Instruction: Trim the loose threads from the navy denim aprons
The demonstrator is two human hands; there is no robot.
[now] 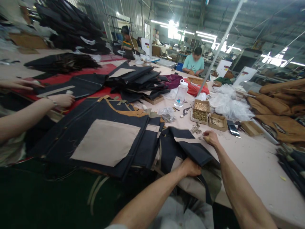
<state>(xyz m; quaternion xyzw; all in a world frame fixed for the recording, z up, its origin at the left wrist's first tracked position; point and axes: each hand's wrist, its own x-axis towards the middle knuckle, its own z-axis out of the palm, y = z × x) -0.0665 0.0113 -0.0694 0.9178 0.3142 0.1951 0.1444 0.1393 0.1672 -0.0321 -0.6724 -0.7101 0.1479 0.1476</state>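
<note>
Reaching forward from the bottom of my view, my left forearm slants up and to the right, its hand [190, 167] tucked knuckles-up beneath the flap of a dark navy cloth piece with a narrow beige strip [196, 152]. The flap hides those fingertips, so I cannot tell how tightly they close. My right forearm leans inward from the lower right, wrist bent; the right hand [211, 138] has thumb and fingers drawn together just beside a loose scatter of small metal fittings [195, 129]. I cannot make out whether it pinches one.

The cloth piece lies at the near edge of the pale tabletop [257, 162], right of the stacked navy panels with a large beige patch [107, 143]. Its long axis runs from far left to near right, the near end drooping over the edge. Beyond the fittings sit small open cardboard boxes of brassy pieces [200, 111].
</note>
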